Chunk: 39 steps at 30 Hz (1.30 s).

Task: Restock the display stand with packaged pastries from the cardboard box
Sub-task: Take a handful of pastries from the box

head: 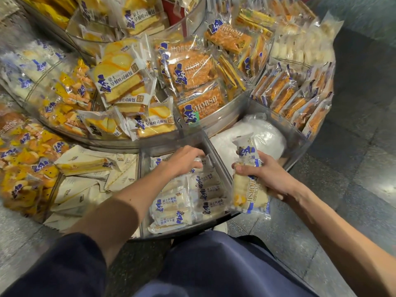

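The round clear-walled display stand has tiers split into compartments of packaged pastries. My left hand reaches into the front lower compartment and rests on the white-and-blue pastry packs stacked there, fingers curled over one at the back. My right hand grips a bundle of the same white-and-blue packs, held upright over the divider beside that compartment. The cardboard box is out of view.
The compartment to the right holds a crumpled white plastic bag. Cream triangular sandwich packs fill the bin on the left, yellow bun packs lie farther left. Toast and brown cracker packs sit on the tier above. Grey tiled floor lies to the right.
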Available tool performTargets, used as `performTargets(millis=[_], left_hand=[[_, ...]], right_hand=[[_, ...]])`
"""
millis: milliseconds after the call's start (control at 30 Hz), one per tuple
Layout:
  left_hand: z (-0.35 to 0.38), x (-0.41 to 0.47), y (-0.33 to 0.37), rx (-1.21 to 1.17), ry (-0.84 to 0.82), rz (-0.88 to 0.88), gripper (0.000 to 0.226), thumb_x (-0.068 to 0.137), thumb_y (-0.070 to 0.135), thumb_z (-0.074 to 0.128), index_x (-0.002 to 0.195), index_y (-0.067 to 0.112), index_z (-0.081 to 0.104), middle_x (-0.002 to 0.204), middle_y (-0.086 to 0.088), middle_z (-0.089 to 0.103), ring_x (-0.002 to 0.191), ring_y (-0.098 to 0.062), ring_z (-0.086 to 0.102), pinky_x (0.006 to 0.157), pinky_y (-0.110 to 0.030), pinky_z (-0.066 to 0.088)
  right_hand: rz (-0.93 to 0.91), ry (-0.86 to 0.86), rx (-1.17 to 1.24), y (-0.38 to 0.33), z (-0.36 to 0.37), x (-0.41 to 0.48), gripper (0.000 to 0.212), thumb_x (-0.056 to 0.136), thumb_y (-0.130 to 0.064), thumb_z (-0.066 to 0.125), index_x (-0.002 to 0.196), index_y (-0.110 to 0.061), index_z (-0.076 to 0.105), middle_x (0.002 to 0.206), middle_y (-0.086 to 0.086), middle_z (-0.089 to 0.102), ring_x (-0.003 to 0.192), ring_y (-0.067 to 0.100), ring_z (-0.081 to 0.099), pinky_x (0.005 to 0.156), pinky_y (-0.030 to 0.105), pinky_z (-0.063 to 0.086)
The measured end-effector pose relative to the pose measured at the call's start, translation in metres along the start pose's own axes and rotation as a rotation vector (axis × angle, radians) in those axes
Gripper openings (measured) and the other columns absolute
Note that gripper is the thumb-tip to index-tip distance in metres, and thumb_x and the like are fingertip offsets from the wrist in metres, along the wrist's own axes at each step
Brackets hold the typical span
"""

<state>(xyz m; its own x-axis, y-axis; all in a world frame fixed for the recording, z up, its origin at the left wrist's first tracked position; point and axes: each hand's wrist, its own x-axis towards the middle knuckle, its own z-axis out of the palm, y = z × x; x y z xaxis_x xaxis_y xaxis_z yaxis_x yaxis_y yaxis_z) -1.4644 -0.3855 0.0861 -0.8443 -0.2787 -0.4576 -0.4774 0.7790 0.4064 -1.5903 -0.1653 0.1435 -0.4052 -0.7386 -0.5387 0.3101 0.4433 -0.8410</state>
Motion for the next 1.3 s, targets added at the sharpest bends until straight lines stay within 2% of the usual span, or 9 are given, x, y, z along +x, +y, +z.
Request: performTargets(millis=[333, 533, 633, 700, 867, 1000, 1100, 1200, 1300], left_hand=[[0.016, 0.0, 0.002, 0.373, -0.056, 0.09, 0.03, 0.101, 0.038, 0.049, 0.11, 0.015, 0.064, 0.113, -0.004, 0.059, 0.113, -0.022, 0.046, 0.095, -0.039, 0.034], [-0.01, -0.014, 0.013, -0.317, 0.142, 0.047, 0.03, 0.104, 0.031, 0.046, 0.118, 0.016, 0.067, 0.111, -0.003, 0.068, 0.098, -0.019, 0.064, 0.081, -0.027, 0.046], [-0.026, -0.028, 0.03, -0.733, 0.096, -0.051, 0.037, 0.103, 0.037, 0.046, 0.13, 0.016, 0.06, 0.106, -0.001, 0.066, 0.082, -0.012, 0.067, 0.062, -0.02, 0.05], [-0.03, -0.038, 0.034, -0.811, 0.077, -0.023, 0.04, 0.099, 0.037, 0.053, 0.135, 0.017, 0.056, 0.107, -0.002, 0.066, 0.079, -0.007, 0.065, 0.059, -0.018, 0.049], [-0.036, -0.061, 0.021, -0.702, 0.048, 0.091, 0.017, 0.09, 0.021, 0.071, 0.106, 0.022, 0.068, 0.082, -0.002, 0.068, 0.071, -0.01, 0.059, 0.066, -0.023, 0.044], [-0.048, -0.078, 0.002, -0.734, 0.028, -0.042, 0.037, 0.094, 0.014, 0.064, 0.128, 0.027, 0.055, 0.083, -0.003, 0.067, 0.072, -0.015, 0.07, 0.066, -0.026, 0.055], [-0.052, -0.08, -0.02, -0.751, 0.162, -0.186, 0.029, 0.096, 0.011, 0.061, 0.121, 0.027, 0.06, 0.089, -0.008, 0.068, 0.072, -0.014, 0.069, 0.069, -0.028, 0.058], [-0.038, -0.068, -0.033, -0.674, 0.343, -0.317, 0.019, 0.096, 0.013, 0.062, 0.113, 0.023, 0.063, 0.073, 0.004, 0.061, 0.068, -0.011, 0.069, 0.068, -0.03, 0.057], [-0.018, -0.054, -0.03, -0.6, 0.405, -0.365, 0.017, 0.096, 0.018, 0.063, 0.112, 0.024, 0.062, 0.079, 0.003, 0.066, 0.072, -0.011, 0.071, 0.07, -0.035, 0.059]], right_hand=[[0.015, -0.037, -0.085, -0.002, 0.003, 0.002, 0.032, 0.079, -0.023, 0.078, 0.107, -0.019, 0.064, 0.097, 0.006, 0.077, 0.082, 0.019, 0.074, 0.077, 0.031, 0.059], [0.029, -0.113, -0.136, -0.007, 0.007, 0.005, 0.051, 0.071, -0.032, 0.079, 0.117, -0.017, 0.062, 0.1, 0.006, 0.077, 0.092, 0.033, 0.073, 0.091, 0.048, 0.056], [0.047, -0.167, -0.123, -0.011, 0.014, 0.005, 0.046, 0.082, -0.015, 0.075, 0.125, -0.007, 0.059, 0.091, 0.003, 0.078, 0.075, 0.017, 0.075, 0.068, 0.027, 0.059], [0.071, -0.221, -0.109, -0.016, 0.022, 0.004, 0.037, 0.086, -0.003, 0.07, 0.122, -0.005, 0.059, 0.09, 0.005, 0.077, 0.066, 0.008, 0.073, 0.06, 0.017, 0.056], [0.103, -0.359, -0.193, -0.012, 0.039, 0.012, 0.044, 0.082, -0.007, 0.076, 0.123, -0.009, 0.062, 0.111, 0.01, 0.075, 0.102, 0.024, 0.071, 0.086, 0.024, 0.057], [0.152, -0.307, -0.164, -0.012, 0.035, 0.017, 0.051, 0.081, -0.01, 0.077, 0.127, -0.017, 0.057, 0.096, 0.005, 0.076, 0.08, 0.018, 0.074, 0.071, 0.027, 0.059], [0.13, -0.196, -0.251, -0.013, 0.026, 0.017, 0.057, 0.074, -0.029, 0.086, 0.126, -0.025, 0.061, 0.104, 0.015, 0.074, 0.094, 0.036, 0.072, 0.09, 0.051, 0.056], [0.161, -0.047, -0.084, -0.011, 0.019, 0.016, 0.046, 0.082, -0.011, 0.078, 0.123, -0.005, 0.059, 0.082, 0.009, 0.072, 0.058, 0.015, 0.069, 0.053, 0.026, 0.057], [0.176, 0.084, 0.021, -0.012, 0.02, 0.016, 0.047, 0.078, -0.009, 0.08, 0.118, 0.006, 0.061, 0.079, 0.013, 0.073, 0.058, 0.017, 0.069, 0.052, 0.026, 0.058]])
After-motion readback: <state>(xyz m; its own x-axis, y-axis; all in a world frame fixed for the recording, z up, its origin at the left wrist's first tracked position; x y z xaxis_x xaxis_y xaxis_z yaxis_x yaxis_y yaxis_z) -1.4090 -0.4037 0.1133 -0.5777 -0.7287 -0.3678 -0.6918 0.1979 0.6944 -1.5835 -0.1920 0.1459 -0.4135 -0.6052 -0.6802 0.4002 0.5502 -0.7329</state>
